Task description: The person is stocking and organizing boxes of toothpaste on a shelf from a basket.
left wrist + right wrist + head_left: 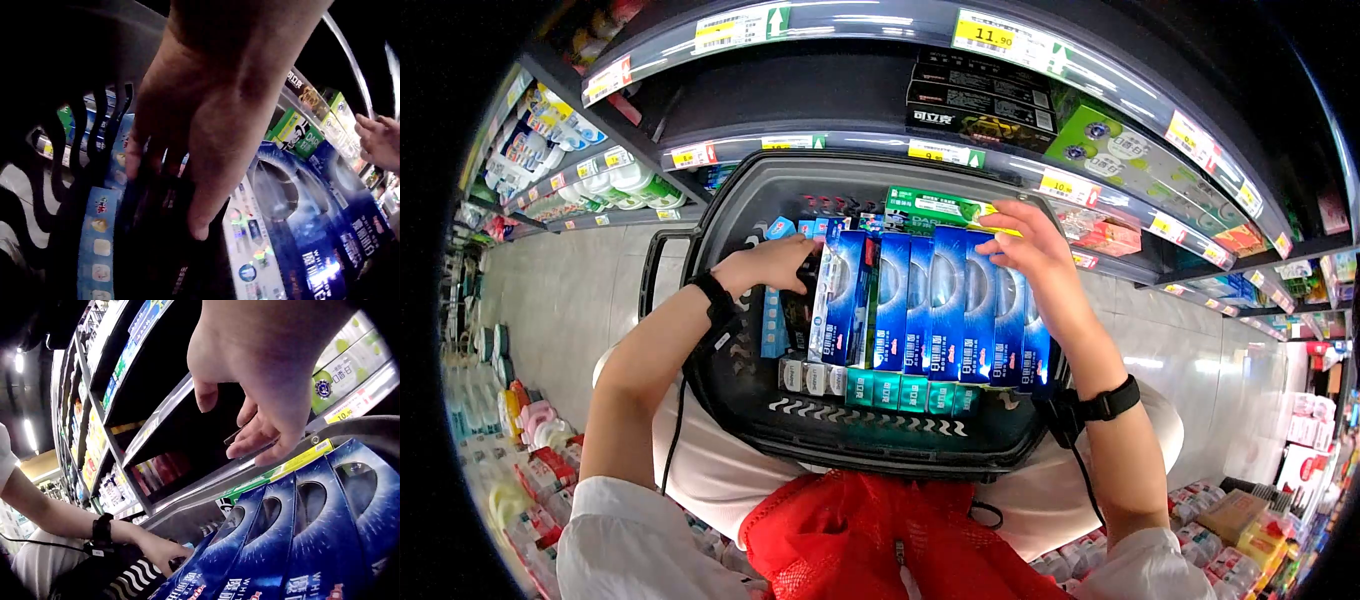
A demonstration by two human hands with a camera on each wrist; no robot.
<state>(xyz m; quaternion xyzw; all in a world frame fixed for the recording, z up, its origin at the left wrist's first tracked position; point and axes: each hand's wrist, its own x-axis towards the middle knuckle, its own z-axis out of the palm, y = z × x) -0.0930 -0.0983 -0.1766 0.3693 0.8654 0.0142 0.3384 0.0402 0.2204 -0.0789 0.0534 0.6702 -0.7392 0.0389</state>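
Note:
A dark basket point(990, 440) holds rows of toothpaste boxes. My left hand point(772, 268) reaches down into its left side, thumb and fingers around a black box point(180, 278) in deep shadow. Light blue boxes point(97, 244) stand left of that hand, and a white-and-blue box point(253, 244) stands to its right. Over the right part of the basket hovers my right hand point(1035, 262), its fingers loosely bent with nothing between them. Below it is a row of upright blue boxes point(945, 300) with round windows. A green box point(925, 207) lies behind that row.
Teal boxes point(885, 390) line the basket's near side. A shelf with price tags point(945, 152) stands just beyond the basket, carrying black cartons point(980, 115) and green-and-white cartons point(1115, 140). The basket's handle point(662, 270) sticks out on the left. Bottles point(530, 150) fill the left shelf.

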